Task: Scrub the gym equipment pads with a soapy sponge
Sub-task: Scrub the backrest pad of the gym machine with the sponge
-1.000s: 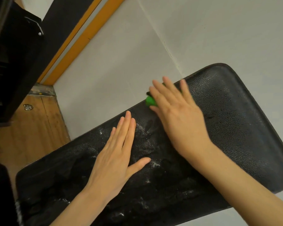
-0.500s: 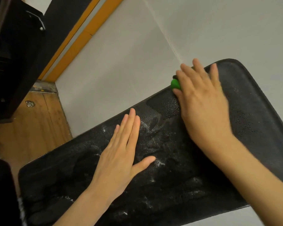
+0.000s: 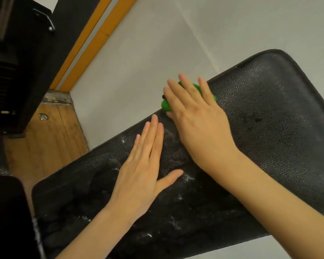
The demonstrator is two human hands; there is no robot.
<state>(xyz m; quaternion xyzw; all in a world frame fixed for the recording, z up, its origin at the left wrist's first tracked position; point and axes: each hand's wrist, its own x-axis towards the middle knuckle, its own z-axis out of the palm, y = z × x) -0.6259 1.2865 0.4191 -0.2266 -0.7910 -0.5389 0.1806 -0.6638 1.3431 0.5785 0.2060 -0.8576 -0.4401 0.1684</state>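
A long black textured gym pad (image 3: 269, 128) slants across the view, wet and streaked with white soap foam near its middle and lower left. My right hand (image 3: 196, 120) lies flat with straight fingers on a green sponge (image 3: 165, 105), pressing it against the pad's far edge. Most of the sponge is hidden under the fingers. My left hand (image 3: 140, 171) rests flat on the foamy pad surface just left of the right wrist, with its thumb spread out.
A white wall surface (image 3: 138, 62) runs behind the pad, with an orange stripe (image 3: 94, 40) along it. At the left is wooden flooring (image 3: 45, 143) below a black machine frame (image 3: 17, 71). A dark object (image 3: 6, 217) fills the lower left corner.
My right hand slid the sponge along the far edge toward the pad's upper right end, then back left toward the middle. The left hand stayed flat in place.
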